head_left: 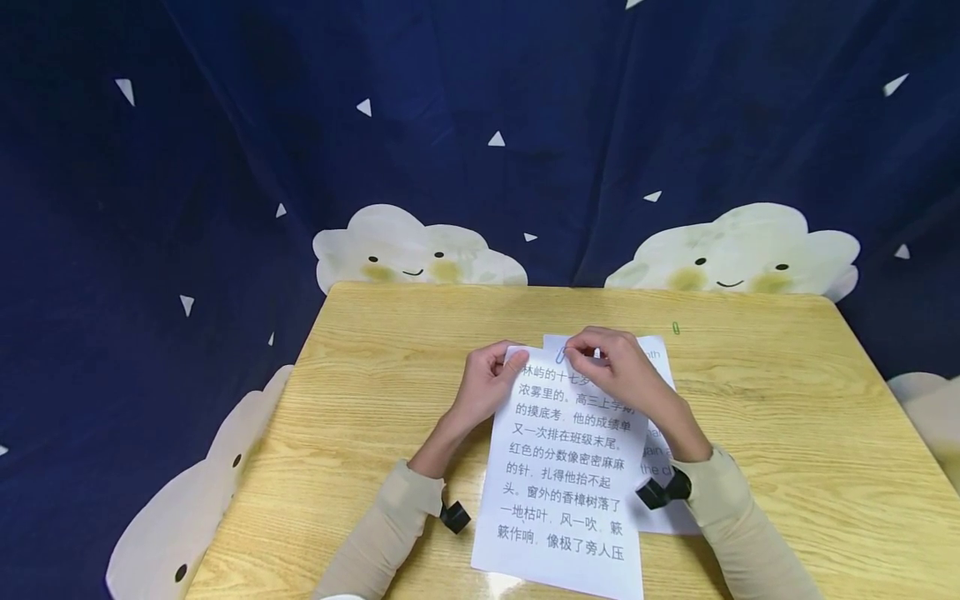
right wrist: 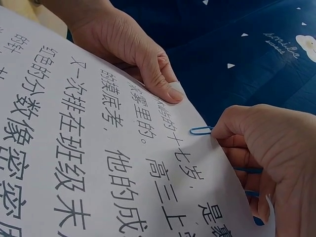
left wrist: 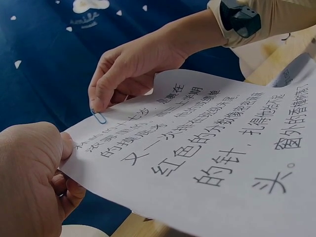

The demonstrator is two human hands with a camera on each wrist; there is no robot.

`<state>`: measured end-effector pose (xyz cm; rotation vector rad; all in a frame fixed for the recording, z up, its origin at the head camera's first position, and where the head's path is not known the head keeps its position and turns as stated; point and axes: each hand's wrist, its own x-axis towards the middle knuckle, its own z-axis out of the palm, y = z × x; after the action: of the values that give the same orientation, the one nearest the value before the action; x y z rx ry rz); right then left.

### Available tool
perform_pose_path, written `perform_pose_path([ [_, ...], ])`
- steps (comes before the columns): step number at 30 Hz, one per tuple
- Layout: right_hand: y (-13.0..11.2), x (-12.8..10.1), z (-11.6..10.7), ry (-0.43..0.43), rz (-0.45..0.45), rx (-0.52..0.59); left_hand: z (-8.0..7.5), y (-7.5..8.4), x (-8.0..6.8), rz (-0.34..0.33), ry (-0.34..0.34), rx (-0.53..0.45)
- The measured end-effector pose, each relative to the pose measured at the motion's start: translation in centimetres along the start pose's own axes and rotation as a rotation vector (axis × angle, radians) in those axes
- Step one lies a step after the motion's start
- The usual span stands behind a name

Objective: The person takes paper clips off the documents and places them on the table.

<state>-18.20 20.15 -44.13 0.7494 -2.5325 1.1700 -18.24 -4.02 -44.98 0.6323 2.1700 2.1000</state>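
A white sheet printed with large Chinese characters (head_left: 566,475) is lifted off the wooden table (head_left: 787,433) at its top edge. My left hand (head_left: 504,357) pinches the sheet's top left corner, thumb on top (right wrist: 170,94). My right hand (head_left: 573,350) pinches a blue paper clip (head_left: 562,354) that sits on the sheet's top edge. In the wrist views the blue paper clip (left wrist: 98,116) (right wrist: 201,130) straddles the paper's edge beside the right hand's fingertips (left wrist: 96,104). More blue wire shows between the right hand's curled fingers (right wrist: 247,170).
A second white sheet (head_left: 660,367) with English print lies under the first, sticking out to the right. A small green paper clip (head_left: 676,327) lies on the table beyond the sheets. A dark blue cloth with cloud figures (head_left: 420,250) hangs behind the table.
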Motion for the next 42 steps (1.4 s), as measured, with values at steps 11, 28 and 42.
perform_pose_path([
  [11, 0.1, 0.1, -0.1, 0.013, -0.018, 0.008, 0.0, -3.1, 0.6, 0.005, 0.007, 0.025],
  [28, -0.4, 0.1, -0.1, 0.024, -0.025, 0.011, -0.2, -0.9, 0.2, 0.003, -0.016, 0.012],
  [42, -0.3, 0.2, -0.4, 0.067, -0.098, -0.02, -0.4, -3.3, 0.6, 0.026, 0.001, 0.022],
])
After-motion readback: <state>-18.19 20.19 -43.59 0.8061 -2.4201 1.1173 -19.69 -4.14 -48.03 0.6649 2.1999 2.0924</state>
